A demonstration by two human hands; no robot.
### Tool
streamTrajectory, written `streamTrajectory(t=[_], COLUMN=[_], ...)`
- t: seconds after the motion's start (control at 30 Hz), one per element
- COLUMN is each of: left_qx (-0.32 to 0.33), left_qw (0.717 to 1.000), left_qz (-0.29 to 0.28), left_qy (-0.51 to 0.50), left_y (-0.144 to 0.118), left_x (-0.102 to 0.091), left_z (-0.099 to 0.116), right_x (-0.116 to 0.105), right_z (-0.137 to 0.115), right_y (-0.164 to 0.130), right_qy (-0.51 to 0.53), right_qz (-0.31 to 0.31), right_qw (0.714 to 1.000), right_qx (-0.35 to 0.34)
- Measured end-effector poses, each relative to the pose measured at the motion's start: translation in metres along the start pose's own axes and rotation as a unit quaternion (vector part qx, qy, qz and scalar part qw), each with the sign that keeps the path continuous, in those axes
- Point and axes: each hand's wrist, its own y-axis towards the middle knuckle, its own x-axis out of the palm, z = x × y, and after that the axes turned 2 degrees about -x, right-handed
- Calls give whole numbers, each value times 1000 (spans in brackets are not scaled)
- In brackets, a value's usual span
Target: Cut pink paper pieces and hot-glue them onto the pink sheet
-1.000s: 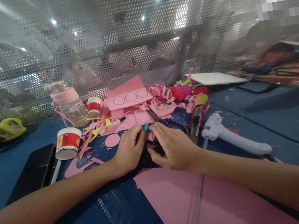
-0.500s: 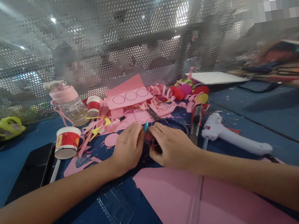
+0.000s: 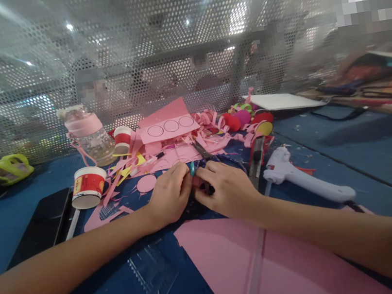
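Note:
My left hand (image 3: 170, 193) and my right hand (image 3: 227, 187) meet at the middle of the table, fingers bent and fingertips close together. Between them shows a small, shiny teal piece (image 3: 192, 168), pinched at the fingertips; its kind is too small to make out. Under and behind the hands lies something dark blue, mostly covered. Scissors (image 3: 202, 150) lie just beyond, partly hidden. A pink paper disc (image 3: 146, 184) rests left of my left hand. Close to my right wrist lie a utility knife (image 3: 256, 160) and a white glue gun (image 3: 304, 180).
A large pink sheet (image 3: 291, 265) with a clear glue stick (image 3: 255, 271) lies in front. Paper cups (image 3: 89, 187), a pink-lidded bottle (image 3: 87, 134) and a phone (image 3: 40, 226) stand or lie left. Paper scraps (image 3: 178, 153) pile up behind, before a perforated metal screen (image 3: 164, 34).
The teal piece has turned slightly between the fingertips, and the fingers have shifted a little. Everything else stays in place.

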Motion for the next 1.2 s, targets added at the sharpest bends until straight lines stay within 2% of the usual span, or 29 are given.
streamTrajectory(t=[0.57,0.7,0.9,0.97,1.07,1.2], left_qx=[-55,-61,-120,-120,-106,-95], left_qw=[995,991,978,978,983,986], left_qz=[-16,1,21,24,-4,-44], left_qy=[-83,-116,-172,-169,-152,-129], left_y=[4,4,5,4,5,6], left_x=[-3,-2,0,-1,-2,-2], left_z=[4,0,-4,-4,-2,0], right_x=[-1,-1,1,1,2,5], right_z=[0,1,1,1,1,2], right_y=[0,1,2,2,2,2], right_qy=[40,48,58,59,60,66], right_qz=[26,28,21,12,-4,-15], right_qw=[999,998,998,998,998,998], right_qx=[11,28,17,28,36,11])
